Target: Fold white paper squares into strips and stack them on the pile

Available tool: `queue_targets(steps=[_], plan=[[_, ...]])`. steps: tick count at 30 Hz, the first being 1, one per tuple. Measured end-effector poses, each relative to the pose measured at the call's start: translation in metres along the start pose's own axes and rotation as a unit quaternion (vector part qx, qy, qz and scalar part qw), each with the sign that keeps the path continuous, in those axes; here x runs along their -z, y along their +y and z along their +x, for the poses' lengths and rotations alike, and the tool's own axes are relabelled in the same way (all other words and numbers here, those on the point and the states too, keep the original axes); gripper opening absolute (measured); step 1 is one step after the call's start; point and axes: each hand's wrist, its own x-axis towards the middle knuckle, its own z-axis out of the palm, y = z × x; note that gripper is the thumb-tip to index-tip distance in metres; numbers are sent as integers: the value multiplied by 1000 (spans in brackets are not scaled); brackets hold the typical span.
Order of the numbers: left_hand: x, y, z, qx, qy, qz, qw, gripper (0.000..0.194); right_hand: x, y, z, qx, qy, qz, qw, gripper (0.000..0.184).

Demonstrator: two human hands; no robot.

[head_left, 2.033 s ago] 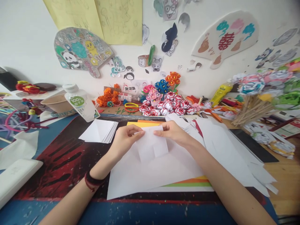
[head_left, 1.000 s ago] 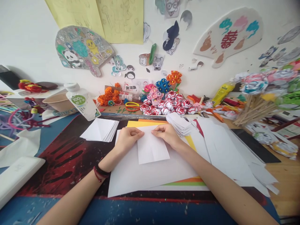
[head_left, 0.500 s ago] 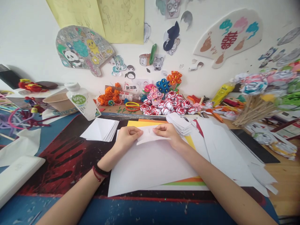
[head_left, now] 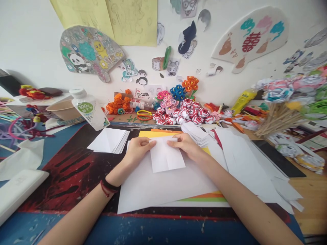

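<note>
A small white square of paper (head_left: 167, 158) with a crease down its middle hangs between my two hands. My left hand (head_left: 140, 149) pinches its upper left edge between thumb and fingers. At the upper right corner, my right hand (head_left: 185, 145) grips it the same way, thumb in front. Beneath lies a large white sheet (head_left: 158, 192), with coloured sheets partly showing under it. To the left of my hands is a stack of white paper squares (head_left: 108, 141). Another pile of small white papers (head_left: 195, 134) sits behind my right hand.
A white bottle (head_left: 89, 109) leans at the back left, near a paper bowl (head_left: 60, 110). Red-and-white paper flowers (head_left: 190, 112) line the back. Loose white sheets (head_left: 245, 156) spread on the right, beside a black board (head_left: 278, 158). A long white case (head_left: 20, 194) lies at left.
The paper square has turned from nearly edge-on to facing me, its lower edge now hanging down toward me. Both hands keep their hold in about the same place.
</note>
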Motion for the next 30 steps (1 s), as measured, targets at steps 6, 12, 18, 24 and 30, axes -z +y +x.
queue_targets(steps=[6, 12, 18, 24, 30], plan=[[1, -3, 2, 12, 1, -4, 1000, 43, -2, -3, -1, -22, 41, -6, 999, 38], [2, -2, 3, 13, 2, 4, 1000, 42, 1, 4, 2, -19, 32, 3, 999, 37], [1, -2, 2, 19, 1, -17, 1000, 41, 2, 4, 3, -10, 24, 12, 1000, 36], [-1, 0, -1, -30, 2, -61, 998, 36, 4, -5, -1, -10, -53, 20, 998, 46], [-2, 2, -1, 1, -9, -77, 997, 37, 6, -1, 0, -24, -44, 3, 999, 44]])
